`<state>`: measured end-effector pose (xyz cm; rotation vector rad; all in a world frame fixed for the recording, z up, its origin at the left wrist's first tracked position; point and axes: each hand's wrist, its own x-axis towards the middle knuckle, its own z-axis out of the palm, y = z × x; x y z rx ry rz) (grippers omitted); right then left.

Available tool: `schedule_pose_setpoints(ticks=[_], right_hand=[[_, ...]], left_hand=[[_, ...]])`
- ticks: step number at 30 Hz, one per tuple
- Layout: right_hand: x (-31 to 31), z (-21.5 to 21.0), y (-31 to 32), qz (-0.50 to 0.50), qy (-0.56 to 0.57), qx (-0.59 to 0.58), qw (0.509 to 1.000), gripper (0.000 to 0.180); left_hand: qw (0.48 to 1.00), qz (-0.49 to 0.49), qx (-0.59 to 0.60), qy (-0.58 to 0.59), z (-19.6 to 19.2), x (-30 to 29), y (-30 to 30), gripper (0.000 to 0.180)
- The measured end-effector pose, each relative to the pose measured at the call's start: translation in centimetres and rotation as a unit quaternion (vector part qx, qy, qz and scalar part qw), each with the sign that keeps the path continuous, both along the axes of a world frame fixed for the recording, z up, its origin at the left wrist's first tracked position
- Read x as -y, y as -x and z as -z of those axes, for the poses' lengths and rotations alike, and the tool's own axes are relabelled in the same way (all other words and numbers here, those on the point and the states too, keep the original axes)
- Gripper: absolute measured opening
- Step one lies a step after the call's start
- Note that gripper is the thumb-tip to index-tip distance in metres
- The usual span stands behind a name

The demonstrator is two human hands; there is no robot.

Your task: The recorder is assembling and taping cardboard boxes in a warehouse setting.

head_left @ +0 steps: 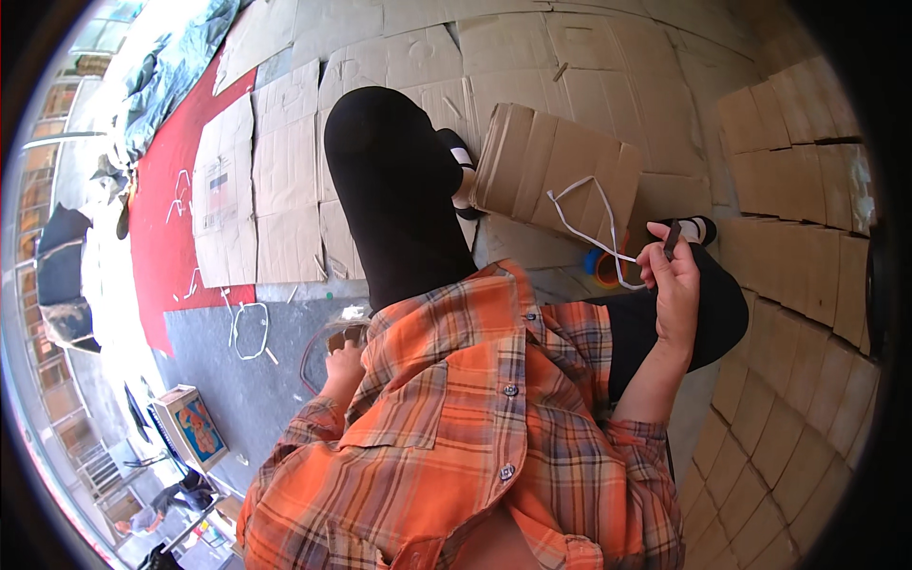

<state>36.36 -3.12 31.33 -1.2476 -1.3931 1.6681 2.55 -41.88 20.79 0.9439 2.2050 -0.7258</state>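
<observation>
White strap [614, 237] hangs off the right hand [673, 285], its loop swinging out left in front of a brown carton [560, 157]. Right hand: fingers closed round a small dark piece [673, 238], strap coming out beside it. Left hand [344, 365]: fingers curled at a brown block [346, 337]; firm grip or mere touch, can't tell. Carton sits on cardboard sheets [513, 43], ahead-left of right hand; orange-and-blue ring [591, 261] just left of that hand, stacked cartons [793, 266] to its right. Strap likely light, bendy, a bit slick: pinch flat, close to an end. Dark piece looks stiff, easy between thumb and fingers. Block probably rigid; take opposite sides.
</observation>
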Motion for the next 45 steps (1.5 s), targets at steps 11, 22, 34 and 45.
schedule_pose_setpoints(ticks=[11,22,34,45], right_hand=[[-0.3,0.5,0.1,-0.009,0.0,0.013,1.0,0.03],[0.0,-0.4,1.0,0.0,-0.003,-0.006,1.0,0.026],[2.5,-6.3,8.6,-0.166,-0.164,-0.24,0.942,0.025],[0.8,-4.6,9.3,-0.126,-0.147,-0.141,0.971,0.024]], left_hand=[[0.822,-0.426,0.271,-0.264,-11.1,-6.5,7.7,0.045],[0.804,-0.194,0.043,-0.56,-9.4,-9.7,9.8,0.026],[0.556,0.038,0.601,-0.573,-14.7,-30.3,-9.4,0.058],[0.581,-0.152,0.38,-0.703,-19.2,-26.3,1.2,0.014]])
